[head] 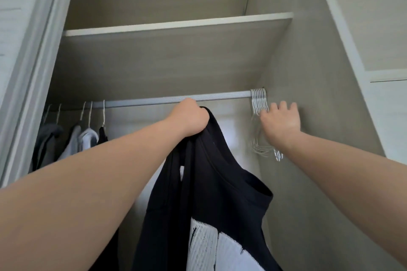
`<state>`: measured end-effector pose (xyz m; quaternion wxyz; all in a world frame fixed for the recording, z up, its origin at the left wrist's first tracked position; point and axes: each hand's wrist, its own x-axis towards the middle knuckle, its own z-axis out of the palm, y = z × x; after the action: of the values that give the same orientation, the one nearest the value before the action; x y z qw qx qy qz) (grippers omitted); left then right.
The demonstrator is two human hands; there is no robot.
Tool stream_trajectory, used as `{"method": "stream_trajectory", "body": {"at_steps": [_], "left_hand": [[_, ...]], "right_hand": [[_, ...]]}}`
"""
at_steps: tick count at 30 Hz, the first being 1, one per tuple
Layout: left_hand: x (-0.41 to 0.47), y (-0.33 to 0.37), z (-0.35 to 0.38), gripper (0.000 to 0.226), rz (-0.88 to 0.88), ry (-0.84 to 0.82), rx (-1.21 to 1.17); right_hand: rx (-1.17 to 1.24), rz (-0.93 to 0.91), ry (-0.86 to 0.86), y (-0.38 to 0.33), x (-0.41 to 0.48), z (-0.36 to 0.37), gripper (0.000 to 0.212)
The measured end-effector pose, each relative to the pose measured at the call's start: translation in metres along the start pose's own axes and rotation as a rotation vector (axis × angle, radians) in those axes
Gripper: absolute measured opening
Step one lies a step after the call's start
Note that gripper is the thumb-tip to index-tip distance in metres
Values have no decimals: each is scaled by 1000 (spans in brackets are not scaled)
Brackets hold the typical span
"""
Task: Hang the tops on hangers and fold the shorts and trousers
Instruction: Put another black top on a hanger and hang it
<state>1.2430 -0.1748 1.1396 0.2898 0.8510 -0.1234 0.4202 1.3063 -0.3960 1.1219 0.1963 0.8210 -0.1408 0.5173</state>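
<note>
One black top [211,182] (gripped), five hanger hooks [103,114]

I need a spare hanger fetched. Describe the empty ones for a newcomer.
Follow the grey rail to its right end. The bunch of white hangers hangs beside the wall, at the right hand; unlike the left hangers, they hold no clothes.
</note>
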Motion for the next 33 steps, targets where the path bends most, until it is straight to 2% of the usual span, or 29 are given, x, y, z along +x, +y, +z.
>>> {"method": "stream_trajectory", "body": {"at_steps": [9,16,18,23,25,30,32,33], "left_hand": [[2,-12,4,28,-21,7,84],[1,-21,-9,29,-19,73,165],[0,-25,-13,29,-21,95,192],[-13,-40,-22,24,-10,193,359],[-23,-47,-25,25,-11,249,383],[-44,-67,-35,27,-82,176,252],[-54,-76,-40,34,-97,187,197],[-61,-79,-42,38,-105,204,178]], "right_hand": [[82,27,65,5,18,28,34],[330,138,160,-2,32,25,32],[487,188,188,-9,29,21,29],[1236,434,94,-26,9,5,21],[1483,481,73,-35,-9,1,16],[1846,459,47,-55,-90,-14,15],[1991,499,31,-59,-124,-22,4],[2054,526,28,-60,-138,-25,6]]}}
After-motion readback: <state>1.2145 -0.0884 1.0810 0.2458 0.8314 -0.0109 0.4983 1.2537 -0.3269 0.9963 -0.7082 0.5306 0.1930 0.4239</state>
